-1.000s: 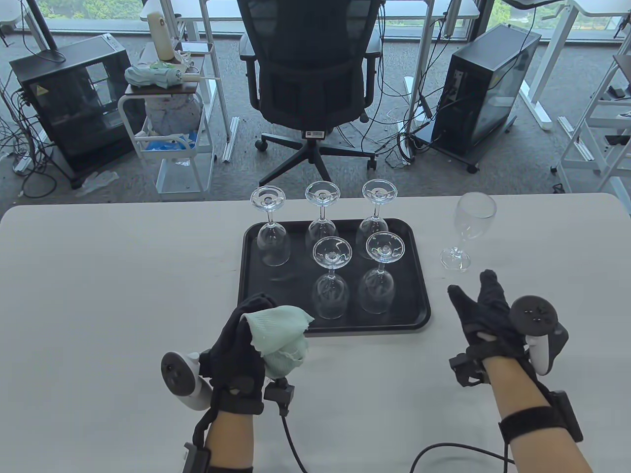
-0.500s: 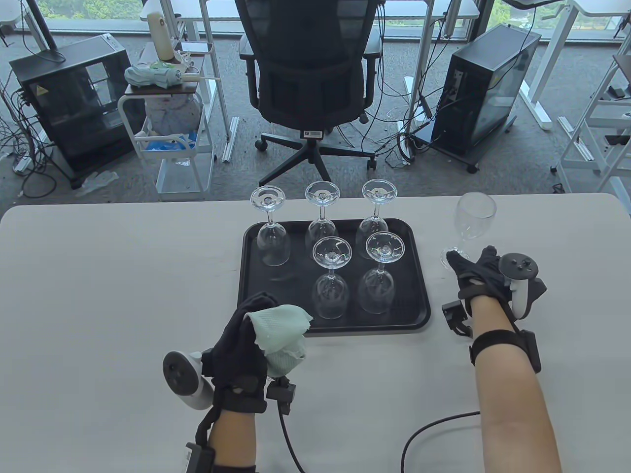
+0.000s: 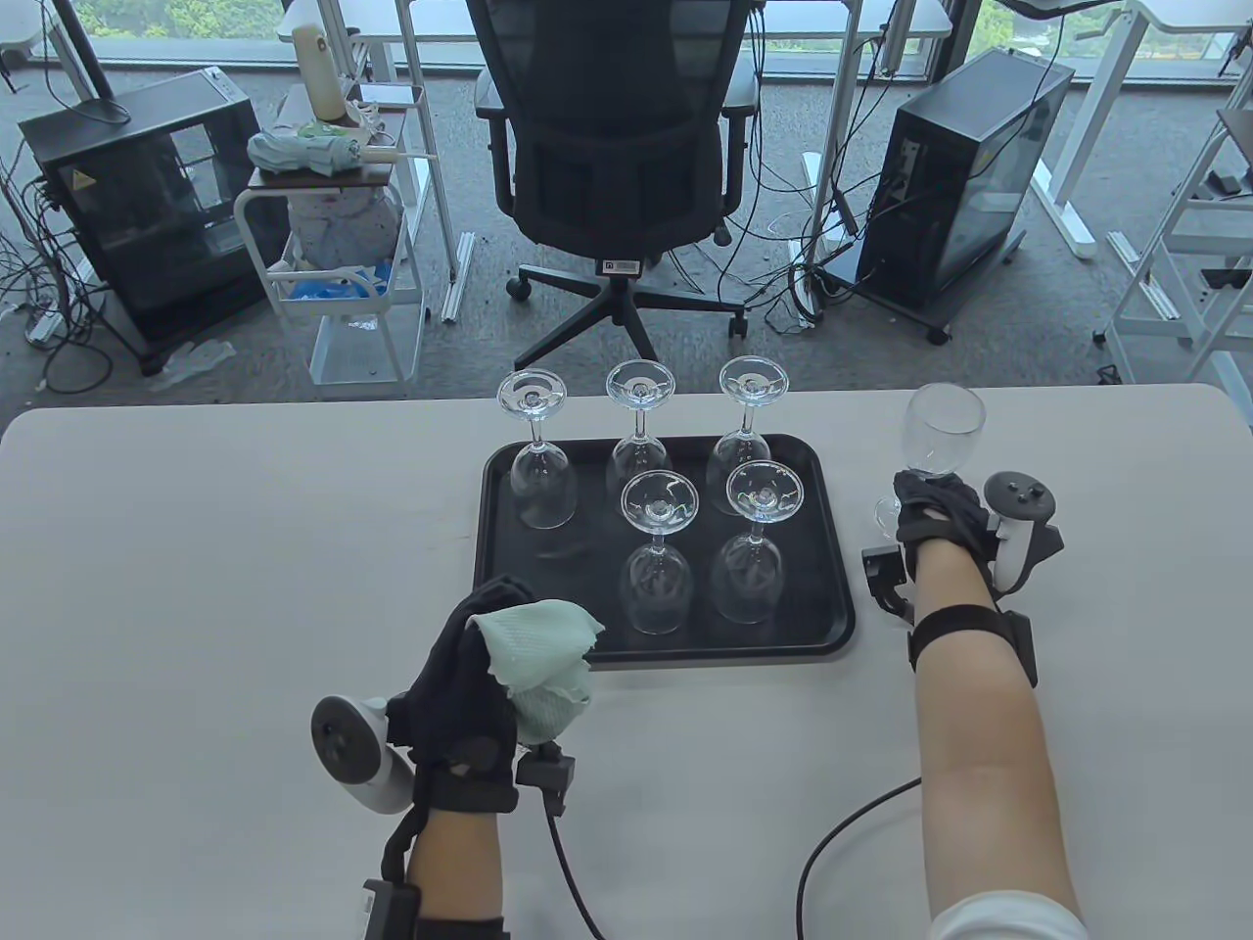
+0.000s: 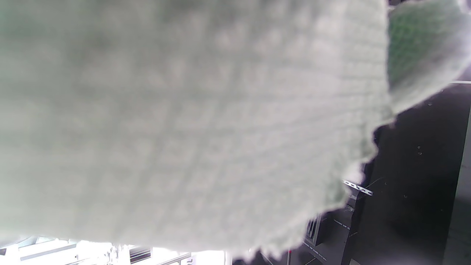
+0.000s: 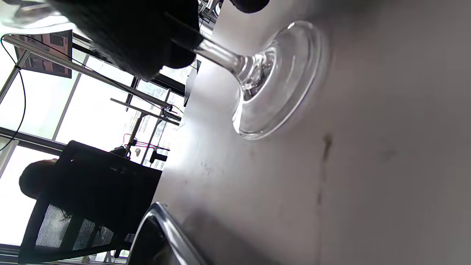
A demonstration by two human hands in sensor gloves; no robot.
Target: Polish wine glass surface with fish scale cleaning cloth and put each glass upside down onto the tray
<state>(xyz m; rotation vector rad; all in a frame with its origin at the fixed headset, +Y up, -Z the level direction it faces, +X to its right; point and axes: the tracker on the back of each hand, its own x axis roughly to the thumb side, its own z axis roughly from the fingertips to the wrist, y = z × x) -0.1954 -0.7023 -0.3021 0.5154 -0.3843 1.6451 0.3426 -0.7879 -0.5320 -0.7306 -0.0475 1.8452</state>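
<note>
- A pale grey rounded table (image 3: 245, 548) carries everything.
- A black rectangular plastic tray (image 3: 842, 627) lies at its middle.
- A clear upright wine glass (image 3: 935, 431) stands right of the tray, foot on the tabletop.

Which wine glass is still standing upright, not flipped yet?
The wine glass on the table right of the black tray, its stem in the right hand. The five on the tray stand bowl-down.

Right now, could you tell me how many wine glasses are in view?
6: five upside down on the black tray, three at the back, two in front; one upright wine glass on the table, right of the tray.
</note>
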